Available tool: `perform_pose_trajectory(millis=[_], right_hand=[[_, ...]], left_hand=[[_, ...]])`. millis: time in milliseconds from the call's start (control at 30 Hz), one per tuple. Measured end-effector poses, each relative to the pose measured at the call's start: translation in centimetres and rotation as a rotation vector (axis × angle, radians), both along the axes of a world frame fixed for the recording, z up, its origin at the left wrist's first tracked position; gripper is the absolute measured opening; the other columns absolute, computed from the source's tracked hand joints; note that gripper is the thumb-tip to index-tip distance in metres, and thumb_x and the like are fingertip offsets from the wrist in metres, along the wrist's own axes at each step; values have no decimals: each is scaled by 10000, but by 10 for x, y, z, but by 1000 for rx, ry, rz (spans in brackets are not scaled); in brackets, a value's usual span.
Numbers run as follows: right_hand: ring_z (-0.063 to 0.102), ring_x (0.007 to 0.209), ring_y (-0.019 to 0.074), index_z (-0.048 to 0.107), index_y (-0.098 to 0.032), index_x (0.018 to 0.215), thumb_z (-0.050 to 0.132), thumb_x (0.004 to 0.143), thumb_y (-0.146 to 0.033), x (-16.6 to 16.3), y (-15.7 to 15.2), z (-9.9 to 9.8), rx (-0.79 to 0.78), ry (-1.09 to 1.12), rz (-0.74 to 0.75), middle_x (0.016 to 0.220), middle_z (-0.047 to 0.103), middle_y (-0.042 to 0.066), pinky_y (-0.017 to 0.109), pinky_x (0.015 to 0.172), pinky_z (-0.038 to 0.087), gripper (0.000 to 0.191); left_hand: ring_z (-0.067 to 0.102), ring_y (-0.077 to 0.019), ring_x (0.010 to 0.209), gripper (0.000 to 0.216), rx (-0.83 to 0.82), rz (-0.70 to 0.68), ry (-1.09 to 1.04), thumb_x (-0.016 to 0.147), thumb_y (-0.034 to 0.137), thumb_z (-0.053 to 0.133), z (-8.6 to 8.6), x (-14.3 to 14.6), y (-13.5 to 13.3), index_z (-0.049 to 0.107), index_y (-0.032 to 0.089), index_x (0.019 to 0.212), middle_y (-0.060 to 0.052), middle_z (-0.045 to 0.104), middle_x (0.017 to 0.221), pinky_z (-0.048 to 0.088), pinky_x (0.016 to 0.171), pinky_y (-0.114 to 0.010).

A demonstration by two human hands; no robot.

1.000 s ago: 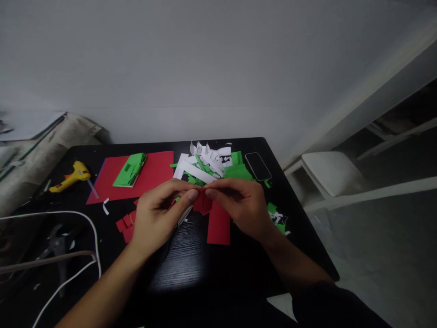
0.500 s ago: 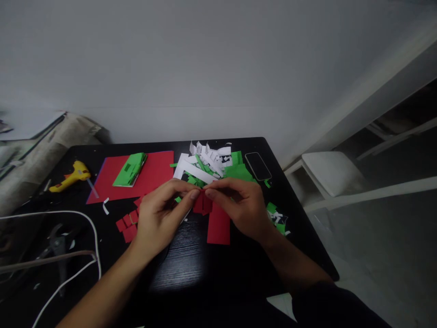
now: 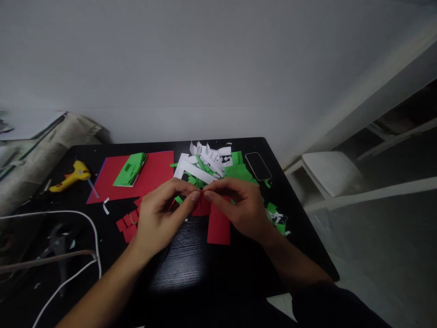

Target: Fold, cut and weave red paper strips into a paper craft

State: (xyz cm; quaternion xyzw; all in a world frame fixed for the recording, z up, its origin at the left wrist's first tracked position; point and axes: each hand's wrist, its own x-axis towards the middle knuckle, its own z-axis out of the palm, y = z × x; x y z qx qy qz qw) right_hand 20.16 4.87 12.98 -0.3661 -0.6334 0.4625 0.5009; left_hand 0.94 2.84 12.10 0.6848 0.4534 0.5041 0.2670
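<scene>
Counter: a black wood-grain counter (image 3: 184, 269) carries everything; a white cable (image 3: 92, 237) loops over its left side
Left hand: the left hand (image 3: 160, 218) is raised over the counter's middle; its grip is closed, thumb and forefinger pinching the left edge of a small red paper piece (image 3: 202, 207)
Right hand: the right hand (image 3: 244, 209) mirrors it; its grip is closed on the same piece's right edge; the two forefinger tips nearly meet
Held piece: it sits between both hands, over a flat red paper rectangle (image 3: 218, 230); whether they touch, I cannot tell; it looks thin, light and limp, easy to crease or tear; a gentle fingertip pinch at its upper edges seems the best hold
Left of the hands: small red paper squares (image 3: 126, 224) lie clustered
Behind the hands: a heap of green and white paper scraps (image 3: 211, 166); a large red paper sheet (image 3: 153, 175) bearing a folded green paper stack (image 3: 131, 168)
Far edge: a yellow glue gun (image 3: 71, 175) at left; a black phone (image 3: 258, 166) at right
</scene>
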Motion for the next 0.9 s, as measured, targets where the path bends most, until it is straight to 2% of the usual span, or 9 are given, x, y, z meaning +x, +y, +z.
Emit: perform_pose_trajectory(millis=[300, 567, 767, 900], right_hand=[[734, 766, 152, 782, -239, 904, 777, 887, -249, -1, 0, -2, 56, -2, 9, 839, 788, 0, 282, 709, 604, 21], [738, 763, 159, 765, -243, 893, 770, 883, -258, -1, 0, 1, 11, 25, -38, 830, 774, -2, 293, 717, 630, 19], [747, 772, 153, 762, -234, 907, 798, 864, -234, -2, 0, 1, 4, 74, 12, 851, 781, 3, 281, 736, 637, 57], [739, 758, 155, 760, -230, 890, 793, 877, -261, -2, 0, 0, 16, 42, -5, 831, 773, 3, 287, 725, 634, 47]], left_hand=[[642, -108, 700, 45, 4, 19, -17, 949, 223, 715, 2, 3, -2, 724, 226, 905, 18, 710, 812, 520, 664, -248], [670, -147, 790, 94, -13, 21, -47, 981, 277, 665, 0, -2, 1, 732, 225, 939, -19, 733, 885, 551, 712, -272], [645, -136, 771, 76, 17, 16, -48, 978, 250, 670, 0, -1, 0, 722, 229, 926, -6, 707, 862, 525, 697, -265], [635, -135, 739, 67, 31, 16, -30, 979, 246, 669, 1, 0, -1, 714, 225, 934, -6, 690, 841, 515, 675, -273]])
